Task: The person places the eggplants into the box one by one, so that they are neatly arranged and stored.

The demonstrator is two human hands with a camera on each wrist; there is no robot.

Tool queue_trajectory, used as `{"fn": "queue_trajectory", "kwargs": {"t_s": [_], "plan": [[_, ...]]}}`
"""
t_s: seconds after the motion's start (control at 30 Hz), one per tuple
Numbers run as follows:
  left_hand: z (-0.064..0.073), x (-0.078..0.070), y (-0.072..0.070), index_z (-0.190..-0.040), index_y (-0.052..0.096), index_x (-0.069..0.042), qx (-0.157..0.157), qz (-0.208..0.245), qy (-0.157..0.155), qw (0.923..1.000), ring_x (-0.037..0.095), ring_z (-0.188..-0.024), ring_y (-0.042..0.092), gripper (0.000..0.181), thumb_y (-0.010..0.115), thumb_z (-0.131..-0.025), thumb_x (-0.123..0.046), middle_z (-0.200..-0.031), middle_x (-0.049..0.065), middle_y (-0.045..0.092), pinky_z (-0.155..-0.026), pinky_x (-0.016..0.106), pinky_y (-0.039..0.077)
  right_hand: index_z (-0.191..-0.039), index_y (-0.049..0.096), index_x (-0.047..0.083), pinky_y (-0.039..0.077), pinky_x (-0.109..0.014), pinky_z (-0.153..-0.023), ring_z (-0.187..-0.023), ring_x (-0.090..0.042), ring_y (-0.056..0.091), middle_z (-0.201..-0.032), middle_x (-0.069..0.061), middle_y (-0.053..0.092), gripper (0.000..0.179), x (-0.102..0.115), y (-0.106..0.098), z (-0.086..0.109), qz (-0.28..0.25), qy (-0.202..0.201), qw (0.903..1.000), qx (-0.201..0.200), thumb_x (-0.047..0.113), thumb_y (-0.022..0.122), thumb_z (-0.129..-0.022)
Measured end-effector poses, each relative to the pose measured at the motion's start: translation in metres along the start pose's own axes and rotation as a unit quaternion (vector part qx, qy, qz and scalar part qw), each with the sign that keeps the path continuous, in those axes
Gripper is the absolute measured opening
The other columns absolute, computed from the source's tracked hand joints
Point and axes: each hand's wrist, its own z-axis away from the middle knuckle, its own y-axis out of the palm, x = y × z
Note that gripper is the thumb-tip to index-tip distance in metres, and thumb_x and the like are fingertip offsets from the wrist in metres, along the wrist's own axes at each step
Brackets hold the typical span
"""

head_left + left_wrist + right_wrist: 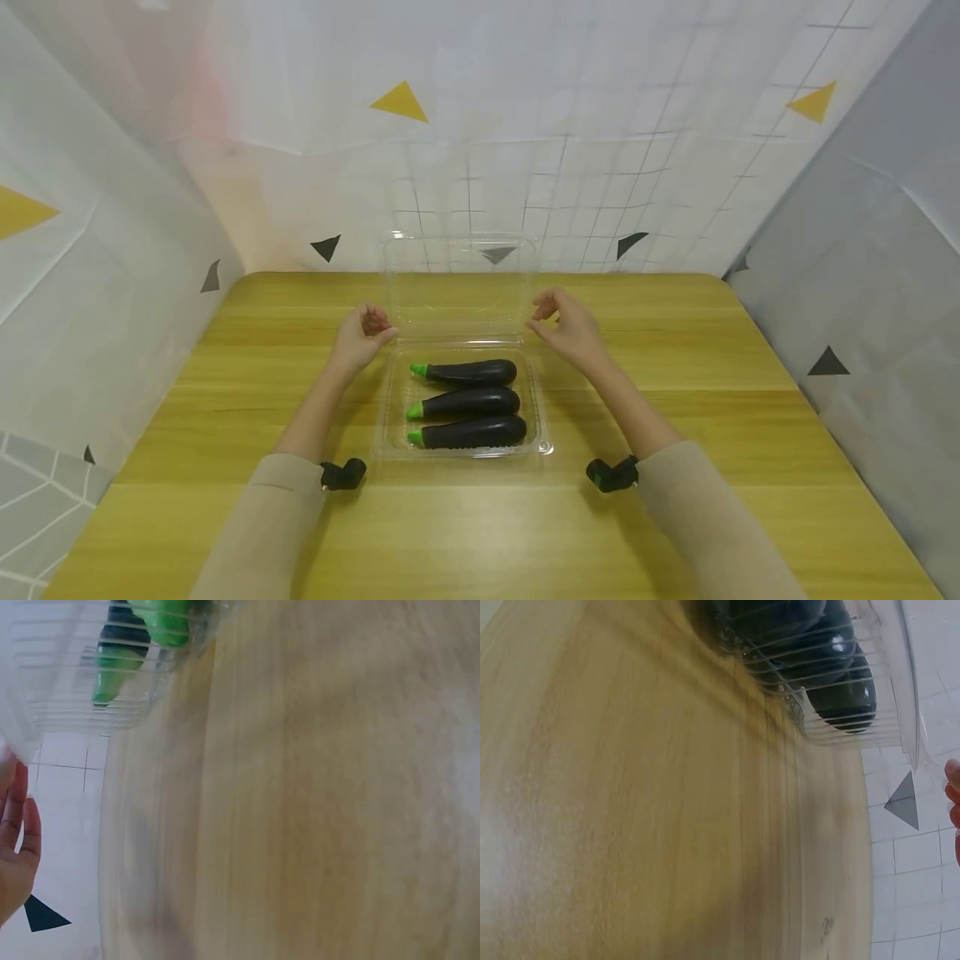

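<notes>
A clear plastic clamshell box (381,417) sits on the table with its lid (457,292) raised at the back. Inside lie three dark eggplants with green stem ends: a back one (480,372), a middle one (476,402) and a front one (480,432). At the lid's left edge, near the hinge, my left hand (360,337) pinches the plastic between thumb and fingers. My right hand (573,329) pinches the opposite edge, thumb and forefinger close together. Both wrist views show fingertips at the plastic rim; the exact contact is partly cut off.
The wood-grain table (480,533) has rounded back corners. White patterned sheets (480,167) with yellow and black triangles stand behind it and on both sides. A small black camera (343,474) is on the left wrist, another camera (611,474) on the right.
</notes>
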Motion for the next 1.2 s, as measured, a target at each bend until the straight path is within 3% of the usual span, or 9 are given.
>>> {"fn": "queue_trajectory", "kwargs": {"t_s": [0.17, 0.47, 0.7, 0.9, 1.2], "plan": [[-0.001, -0.005, -0.002, -0.109, 0.05, 0.004, -0.004, -0.001, 0.008, 1.0, 0.027, -0.098, 0.056, 0.029, 0.069, -0.088, -0.002, -0.101, 0.015, 0.058, -0.092, 0.038, 0.046, -0.107, 0.057, 0.006, 0.051, -0.039, -0.074, -0.085, -0.024, 0.062, -0.087, -0.006, 0.065, 0.031, 0.0, 0.002, 0.001, 0.007, -0.001, 1.0, -0.006, 0.013, 0.076, -0.083], [-0.006, -0.023, -0.007, -0.107, 0.055, 0.009, -0.049, 0.019, 0.061, 0.9968, 0.021, -0.095, 0.054, 0.025, 0.068, -0.086, 0.004, -0.1, 0.019, 0.059, -0.089, 0.032, 0.048, -0.106, 0.056, 0.006, 0.052, -0.039, -0.073, -0.083, -0.025, 0.064, -0.086, -0.006, 0.067, 0.031, 0.002, 0.001, 0.003, 0.019, -0.011, 0.9996, -0.017, 0.015, 0.077, -0.084], [-0.006, -0.025, -0.007, -0.103, 0.055, 0.008, -0.053, 0.027, 0.058, 0.9966, 0.014, -0.09, 0.055, 0.022, 0.068, -0.086, 0.005, -0.095, 0.013, 0.058, -0.085, 0.024, 0.049, -0.108, 0.057, 0.006, 0.052, -0.038, -0.071, -0.081, -0.025, 0.065, -0.085, -0.006, 0.068, 0.033, 0.0, -0.002, 0.003, 0.021, -0.021, 0.9993, -0.022, 0.016, 0.077, -0.083], [-0.005, -0.026, -0.007, -0.102, 0.056, 0.009, -0.053, 0.033, 0.07, 0.9955, 0.015, -0.089, 0.055, 0.02, 0.067, -0.085, 0.008, -0.094, 0.015, 0.058, -0.085, 0.027, 0.05, -0.109, 0.06, 0.007, 0.051, -0.037, -0.07, -0.082, -0.028, 0.065, -0.085, -0.005, 0.069, 0.032, 0.002, -0.007, -0.001, 0.019, -0.029, 0.9986, -0.04, 0.017, 0.077, -0.084], [-0.003, -0.029, -0.007, -0.105, 0.055, 0.009, -0.051, 0.028, 0.077, 0.9953, 0.018, -0.091, 0.055, 0.025, 0.068, -0.084, 0.008, -0.096, 0.016, 0.059, -0.085, 0.029, 0.049, -0.101, 0.06, 0.008, 0.051, -0.035, -0.07, -0.078, -0.02, 0.065, -0.083, -0.004, 0.069, 0.026, 0.004, -0.006, 0.003, 0.026, -0.04, 0.9979, -0.044, 0.015, 0.077, -0.083]]}}
